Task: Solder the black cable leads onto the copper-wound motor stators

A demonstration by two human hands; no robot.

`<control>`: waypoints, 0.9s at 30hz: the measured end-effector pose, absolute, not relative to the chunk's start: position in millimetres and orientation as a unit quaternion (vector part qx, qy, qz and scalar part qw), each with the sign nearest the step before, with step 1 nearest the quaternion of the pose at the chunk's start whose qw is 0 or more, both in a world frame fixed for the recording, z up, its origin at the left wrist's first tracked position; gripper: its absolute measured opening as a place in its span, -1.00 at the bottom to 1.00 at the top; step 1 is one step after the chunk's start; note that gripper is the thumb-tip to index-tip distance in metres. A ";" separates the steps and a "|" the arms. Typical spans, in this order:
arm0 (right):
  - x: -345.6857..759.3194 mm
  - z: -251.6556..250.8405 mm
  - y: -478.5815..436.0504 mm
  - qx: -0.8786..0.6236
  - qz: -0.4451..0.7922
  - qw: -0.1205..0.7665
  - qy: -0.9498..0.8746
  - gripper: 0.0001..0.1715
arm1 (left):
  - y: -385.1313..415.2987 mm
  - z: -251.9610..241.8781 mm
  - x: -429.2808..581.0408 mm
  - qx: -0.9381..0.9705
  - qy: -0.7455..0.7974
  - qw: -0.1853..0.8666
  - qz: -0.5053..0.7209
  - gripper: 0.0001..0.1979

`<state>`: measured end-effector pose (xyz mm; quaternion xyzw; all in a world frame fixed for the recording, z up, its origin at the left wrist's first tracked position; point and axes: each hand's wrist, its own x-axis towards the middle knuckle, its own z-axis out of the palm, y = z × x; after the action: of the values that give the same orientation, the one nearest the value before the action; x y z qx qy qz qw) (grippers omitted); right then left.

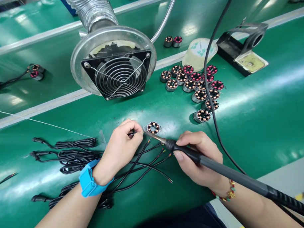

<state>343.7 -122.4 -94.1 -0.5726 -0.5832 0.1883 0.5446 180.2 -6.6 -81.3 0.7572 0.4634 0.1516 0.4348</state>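
Left hand [123, 141]: pinching thin black cable [131, 132]; loosened pinch may misplace it.
Right hand [204, 146]: gripping black-grey soldering iron [231, 173]; drift may burn left hand.
Round copper-black stator [153, 123]: on green desk [272, 123], beside left fingertips; nudges may shift it.

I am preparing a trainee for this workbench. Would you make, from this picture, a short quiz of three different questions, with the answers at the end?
1. Multiple choice. The right hand holds:
A. scissors
B. a soldering iron
C. a screwdriver

2. True or false? A blue wristband is worn on the left arm.

3. Open question. Which two winding colours show among the grouped motor coils on the green table?

Key:
1. B
2. True
3. Copper and pinkish red
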 end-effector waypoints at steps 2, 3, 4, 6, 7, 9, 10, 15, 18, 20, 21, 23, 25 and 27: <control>343.7 -94.2 -122.7 -0.571 0.190 0.547 -0.582 -0.84 | -6.9 -81.1 180.5 0.757 0.462 0.436 0.154 -0.88; 343.7 -94.4 -122.8 -0.569 0.189 0.552 -0.579 -0.83 | -7.1 -81.1 180.6 0.757 0.463 0.435 0.155 -0.87; 343.8 -94.5 -122.8 -0.568 0.185 0.558 -0.575 -0.82 | -7.2 -81.0 180.7 0.758 0.463 0.433 0.154 -0.87; 344.0 -95.0 -122.5 -0.569 0.175 0.569 -0.567 -0.80 | -7.3 -81.1 180.6 0.761 0.463 0.430 0.149 -0.87; 344.1 -95.2 -122.2 -0.571 0.171 0.571 -0.565 -0.79 | -7.2 -81.2 180.5 0.762 0.463 0.428 0.147 -0.87; 344.4 -95.7 -121.2 -0.573 0.162 0.569 -0.567 -0.79 | -7.0 -81.5 180.2 0.762 0.465 0.426 0.144 -0.87; 344.6 -95.9 -120.7 -0.574 0.155 0.566 -0.571 -0.79 | -6.8 -81.7 180.1 0.762 0.466 0.425 0.145 -0.87; 345.5 -92.3 -118.9 -0.582 0.141 0.522 -0.608 -0.76 | -6.6 -81.2 180.3 0.762 0.468 0.423 0.148 -0.87; 346.3 -83.3 -116.3 -0.588 0.183 0.476 -0.627 -0.66 | -6.7 -80.6 180.3 0.760 0.463 0.429 0.153 -0.87; 346.4 -76.0 -111.4 -0.584 0.206 0.457 -0.638 -0.66 | -6.7 -80.8 179.9 0.759 0.461 0.433 0.155 -0.88; 346.1 -72.9 -107.7 -0.584 0.212 0.446 -0.644 -0.68 | -6.6 -81.2 179.6 0.758 0.460 0.435 0.155 -0.88; 344.1 -69.9 -98.5 -0.591 0.215 0.422 -0.653 -0.73 | -6.4 -82.0 179.1 0.757 0.458 0.438 0.157 -0.88; 340.1 -72.5 -88.6 -0.601 0.224 0.398 -0.656 -0.72 | -6.2 -82.5 178.7 0.755 0.455 0.442 0.164 -0.88; 334.7 -80.5 -80.2 -0.605 0.233 0.388 -0.655 -0.64 | -5.9 -82.2 178.5 0.752 0.456 0.445 0.172 -0.89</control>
<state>334.7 -80.2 -80.5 -0.6054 -0.6546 0.2330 0.3882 178.5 -5.9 -82.2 0.7517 0.4556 0.1718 0.4448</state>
